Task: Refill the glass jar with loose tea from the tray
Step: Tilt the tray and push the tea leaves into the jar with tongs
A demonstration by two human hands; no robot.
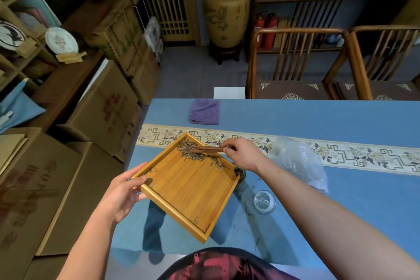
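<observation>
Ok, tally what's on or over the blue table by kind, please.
Bamboo tray: 1
Wooden scoop: 1
Glass lid: 1
Glass jar, mostly hidden behind the tray: 1
Plastic bag: 1
Purple cloth: 1
Total: 6

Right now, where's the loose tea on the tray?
Head view: the tea sits piled in the tray's far corner, under the wooden scoop in the right hand.

Honey-yellow tray (191, 191), dark tea (195, 154), purple towel (204, 111).
</observation>
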